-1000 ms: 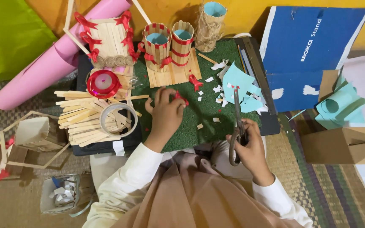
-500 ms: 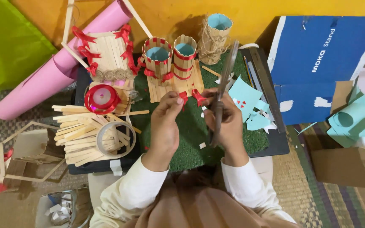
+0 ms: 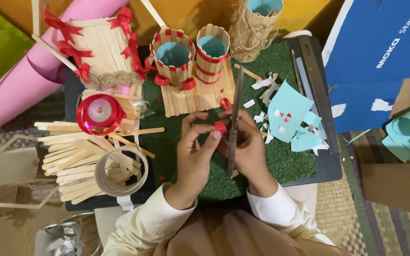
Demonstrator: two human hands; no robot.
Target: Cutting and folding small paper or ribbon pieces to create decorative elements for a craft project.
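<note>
Red ribbon, just a tiny piece, is pinched between the fingers of both hands, right over the green mat. The left hand curls around it from one side, fingers closed on the ribbon. The right hand touches it from the other side and also grips a pair of scissors. The two hands are close together and touching.

The scissors are long and thin. They stand up and down across the mat, with the pointed tip aimed away from the person, toward the two stick cups, and the other end pointing back at the person's sleeves. I cannot tell if the blades are apart or closed.

The green mat looks like fake grass and lies on a dark tabletop. At the far end of the mat stand the two stick cups, blue inside with red bows, on a little floor of sticks. Left of the mat lie a heap of flat wooden sticks, a ring of tape and a spool of red ribbon. Farther left is a big pink paper roll. Right of the scissors, on the mat, lie light blue paper scraps. Past the right edge of the mat is a blue box. A woven floor mat shows under it all.
</note>
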